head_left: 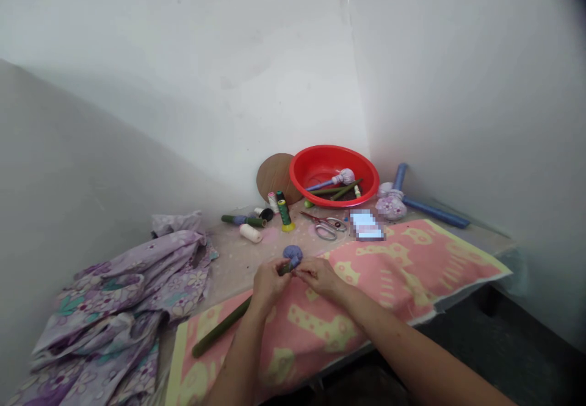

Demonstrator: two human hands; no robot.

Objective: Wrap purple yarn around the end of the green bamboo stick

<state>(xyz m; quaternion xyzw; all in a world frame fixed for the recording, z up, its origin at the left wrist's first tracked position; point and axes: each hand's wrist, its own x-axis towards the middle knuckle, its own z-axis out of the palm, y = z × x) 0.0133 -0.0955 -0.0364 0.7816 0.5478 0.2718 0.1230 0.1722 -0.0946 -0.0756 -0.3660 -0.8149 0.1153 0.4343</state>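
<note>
- Green stick: slants from lower left into my left hand, clamped around it.
- Purple wrapped head: just beyond that grip.
- My right hand: fingertips together beside it; cannot tell on what.
- Pink-and-yellow cloth: beneath.
- Scissors, red basin: farther off.

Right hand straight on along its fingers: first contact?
Likely the left hand, holding the green stick just ahead of the right hand; depth between them is unclear.

Soft light, wall brightest nr ctr; diag. shadow L; pixelated patch; top-R corner dark.
</note>
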